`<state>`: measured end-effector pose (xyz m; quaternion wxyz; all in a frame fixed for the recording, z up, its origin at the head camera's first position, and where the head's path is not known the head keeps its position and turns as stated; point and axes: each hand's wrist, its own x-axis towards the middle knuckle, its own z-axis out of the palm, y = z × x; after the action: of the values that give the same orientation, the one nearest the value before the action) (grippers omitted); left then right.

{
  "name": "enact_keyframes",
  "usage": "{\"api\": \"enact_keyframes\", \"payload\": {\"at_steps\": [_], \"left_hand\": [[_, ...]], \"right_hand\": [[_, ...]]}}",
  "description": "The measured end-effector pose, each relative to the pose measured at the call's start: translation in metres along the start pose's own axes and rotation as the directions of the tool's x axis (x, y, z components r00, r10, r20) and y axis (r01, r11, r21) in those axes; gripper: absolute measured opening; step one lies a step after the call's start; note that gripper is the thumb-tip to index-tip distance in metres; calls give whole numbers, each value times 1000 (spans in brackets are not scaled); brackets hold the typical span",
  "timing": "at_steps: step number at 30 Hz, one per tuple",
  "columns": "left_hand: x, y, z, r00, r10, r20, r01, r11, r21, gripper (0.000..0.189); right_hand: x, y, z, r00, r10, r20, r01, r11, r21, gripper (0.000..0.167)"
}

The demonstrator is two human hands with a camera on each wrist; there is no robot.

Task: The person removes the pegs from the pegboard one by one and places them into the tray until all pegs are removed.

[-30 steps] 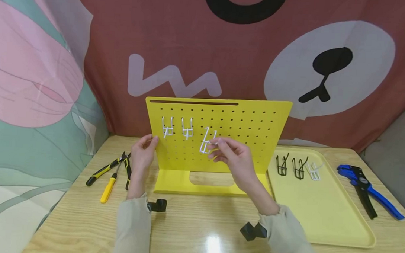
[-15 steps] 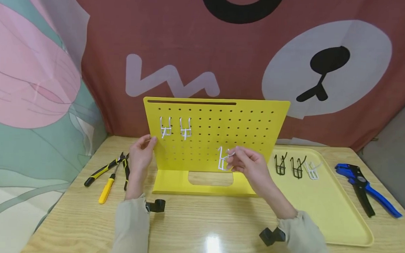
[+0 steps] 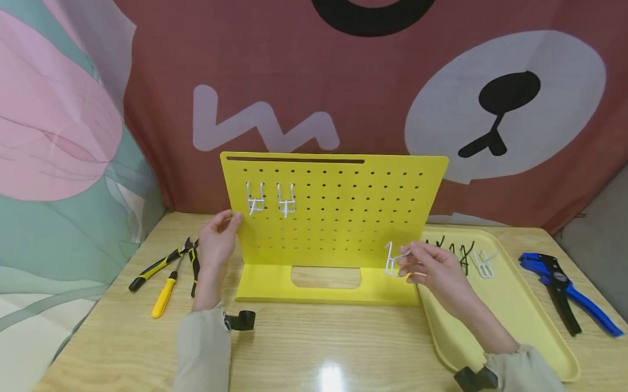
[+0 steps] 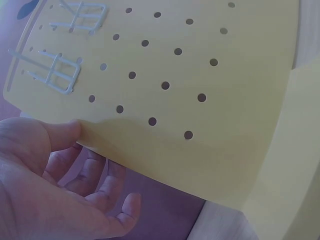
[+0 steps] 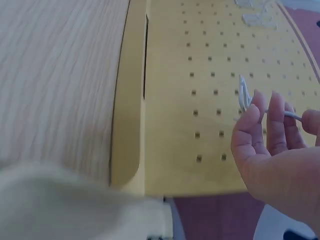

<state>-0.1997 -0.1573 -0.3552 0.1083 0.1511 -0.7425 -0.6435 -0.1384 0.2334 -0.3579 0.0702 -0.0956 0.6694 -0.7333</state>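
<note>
A yellow pegboard [image 3: 323, 231] stands upright on its base. My left hand [image 3: 219, 242] grips its left edge, with the thumb [image 4: 65, 134] on the front face and fingers behind. Two white wire hooks hang at the board's upper left, one hook [image 3: 255, 201] nearer the edge and another hook [image 3: 286, 203] beside it. My right hand [image 3: 441, 275] pinches a third white wire hook [image 3: 391, 267] by its prong, in front of the board's lower right corner. In the right wrist view this hook [image 5: 243, 95] is partly hidden by the fingers.
A pale yellow tray [image 3: 522, 336] on the right bears black hooks [image 3: 465, 260], partly behind my right hand, and a white hook [image 3: 484, 264]. Blue wire strippers [image 3: 560, 285] lie beyond it. Left are black-yellow pliers [image 3: 158, 268] and a yellow-handled screwdriver [image 3: 165, 294].
My right hand has carried the white hook from the middle of the board down and rightward to the board's lower right, beside the tray. The left hand stays on the board's edge.
</note>
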Motion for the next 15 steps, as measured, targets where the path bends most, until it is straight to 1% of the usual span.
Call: {"api": "enact_keyframes", "payload": {"at_steps": [2, 4, 7, 9, 11, 15], "left_hand": [[0, -1, -1, 1000, 1, -3, -1, 1000, -6, 40], [0, -2, -1, 1000, 6, 1, -6, 1000, -11, 39], [0, -2, -1, 1000, 10, 5, -10, 1000, -15, 40], [1, -2, -1, 1000, 8, 1, -8, 1000, -11, 40], [1, -2, -1, 1000, 10, -5, -10, 1000, -9, 39], [2, -2, -1, 1000, 19, -4, -19, 1000, -3, 38]], "right_hand": [[-5, 1, -9, 1000, 1, 6, -2, 1000, 12, 25], [-11, 3, -18, 1000, 0, -1, 0, 1000, -13, 24], [-18, 6, -31, 1000, -1, -18, -1, 993, -121, 24], [-22, 9, -40, 1000, 8, -23, -13, 977, -214, 24], [-25, 11, -48, 999, 22, -23, -28, 959, -284, 25], [-31, 16, -63, 999, 49, -16, -52, 926, -374, 31]]}}
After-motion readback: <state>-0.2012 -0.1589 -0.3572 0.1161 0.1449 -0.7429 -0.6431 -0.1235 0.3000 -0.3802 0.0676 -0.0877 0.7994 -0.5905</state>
